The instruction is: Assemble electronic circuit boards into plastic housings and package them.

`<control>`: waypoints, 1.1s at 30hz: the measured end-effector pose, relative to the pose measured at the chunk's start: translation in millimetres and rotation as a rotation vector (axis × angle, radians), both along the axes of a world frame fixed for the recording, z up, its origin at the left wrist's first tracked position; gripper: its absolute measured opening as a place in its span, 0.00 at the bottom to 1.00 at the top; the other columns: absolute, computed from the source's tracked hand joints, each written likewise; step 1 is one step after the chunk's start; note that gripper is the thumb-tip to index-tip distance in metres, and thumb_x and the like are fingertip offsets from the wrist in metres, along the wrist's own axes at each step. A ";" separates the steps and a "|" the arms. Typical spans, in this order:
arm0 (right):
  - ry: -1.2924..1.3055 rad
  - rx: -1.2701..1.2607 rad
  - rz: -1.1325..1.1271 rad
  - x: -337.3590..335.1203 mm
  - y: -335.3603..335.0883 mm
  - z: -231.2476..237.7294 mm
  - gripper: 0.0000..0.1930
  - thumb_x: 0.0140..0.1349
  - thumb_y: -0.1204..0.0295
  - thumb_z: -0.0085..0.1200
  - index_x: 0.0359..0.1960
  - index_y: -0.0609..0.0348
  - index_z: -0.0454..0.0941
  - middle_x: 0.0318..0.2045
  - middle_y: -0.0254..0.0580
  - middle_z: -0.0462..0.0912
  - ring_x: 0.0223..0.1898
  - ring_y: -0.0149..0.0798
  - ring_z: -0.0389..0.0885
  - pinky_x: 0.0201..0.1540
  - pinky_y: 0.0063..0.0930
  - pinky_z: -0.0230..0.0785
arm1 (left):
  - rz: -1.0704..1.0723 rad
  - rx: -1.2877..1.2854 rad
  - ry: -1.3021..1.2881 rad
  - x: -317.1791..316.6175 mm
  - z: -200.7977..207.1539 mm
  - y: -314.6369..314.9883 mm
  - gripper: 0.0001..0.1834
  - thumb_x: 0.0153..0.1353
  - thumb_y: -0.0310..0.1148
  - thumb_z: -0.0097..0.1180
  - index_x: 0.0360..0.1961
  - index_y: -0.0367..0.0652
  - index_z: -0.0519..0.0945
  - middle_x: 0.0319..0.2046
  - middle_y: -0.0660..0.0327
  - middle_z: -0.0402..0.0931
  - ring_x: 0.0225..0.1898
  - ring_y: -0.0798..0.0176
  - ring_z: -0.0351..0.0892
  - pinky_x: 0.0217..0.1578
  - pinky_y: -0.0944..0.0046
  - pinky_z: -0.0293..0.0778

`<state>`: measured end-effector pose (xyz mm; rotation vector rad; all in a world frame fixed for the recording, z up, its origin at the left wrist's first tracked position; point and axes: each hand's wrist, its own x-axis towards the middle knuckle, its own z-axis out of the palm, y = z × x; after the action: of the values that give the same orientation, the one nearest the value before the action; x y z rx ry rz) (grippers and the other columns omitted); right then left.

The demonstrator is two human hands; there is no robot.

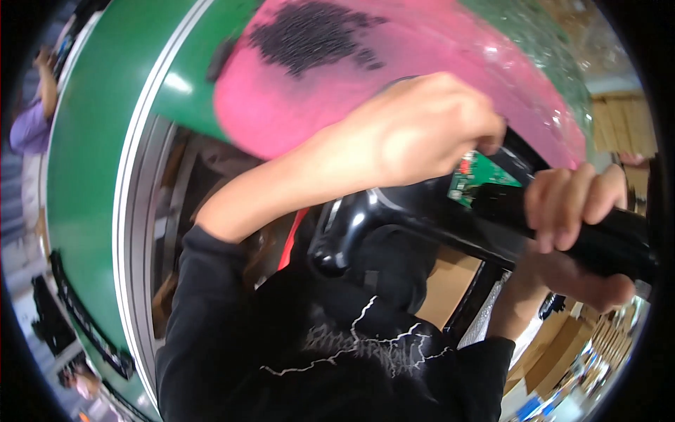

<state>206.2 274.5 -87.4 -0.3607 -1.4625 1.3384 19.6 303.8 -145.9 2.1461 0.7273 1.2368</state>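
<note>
A glossy black plastic housing [394,204] lies tilted in front of my body, its rounded arm reaching down to the left. Set in its right part is a green circuit board [492,170] with small components. My left hand [436,130] is over the housing with curled fingers by the board's upper edge; whatever they pinch is hidden. My right hand [576,207] wraps around a thick black hand tool [510,205], likely an electric screwdriver. The tool's narrower end points left, over the board's lower part. Its working tip is too blurred to make out.
Beyond my left arm, a pink sheet [281,116] bears a heap of small black screw-like pieces [309,35]. Clear plastic wrap [555,84] lies at its right. A green bench top [84,176] with a metal rail [130,211] runs along the left. A person in purple [31,126] is at far left.
</note>
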 end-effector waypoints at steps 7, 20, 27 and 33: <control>-0.014 -0.053 -0.010 -7.6 4.3 -7.6 0.36 0.43 0.37 0.66 0.33 0.55 0.63 0.20 0.26 0.69 0.16 0.21 0.66 0.22 0.14 0.58 | 0.099 0.019 -0.208 3.5 -2.9 5.2 0.07 0.49 0.20 0.53 0.29 0.32 0.81 0.26 0.47 0.79 0.33 0.47 0.81 0.37 0.55 0.77; 0.285 -0.020 -0.112 18.0 -7.6 19.8 0.29 0.52 0.45 0.58 0.39 0.59 0.67 0.22 0.31 0.70 0.16 0.26 0.66 0.26 0.18 0.61 | -0.462 -0.083 0.054 2.6 2.3 -0.5 0.13 0.52 0.28 0.61 0.37 0.31 0.76 0.35 0.49 0.76 0.38 0.44 0.75 0.41 0.55 0.73; 0.435 -0.068 -0.273 14.7 -10.4 30.1 0.27 0.56 0.45 0.54 0.36 0.58 0.67 0.19 0.29 0.67 0.14 0.23 0.65 0.20 0.18 0.59 | -0.272 -0.057 -0.159 6.6 11.1 -4.1 0.09 0.44 0.22 0.66 0.28 0.31 0.81 0.28 0.53 0.81 0.30 0.55 0.80 0.30 0.61 0.76; 0.297 0.042 -0.334 17.0 -17.5 31.0 0.29 0.53 0.41 0.55 0.35 0.55 0.66 0.18 0.27 0.67 0.13 0.23 0.67 0.20 0.19 0.62 | -0.129 -0.142 -0.121 2.9 18.0 -8.4 0.05 0.47 0.19 0.63 0.28 0.33 0.82 0.28 0.54 0.83 0.32 0.58 0.84 0.32 0.65 0.78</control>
<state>223.2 257.0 -56.4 -0.3454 -1.1245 1.0407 22.6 295.4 -127.9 1.9530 0.5972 1.1991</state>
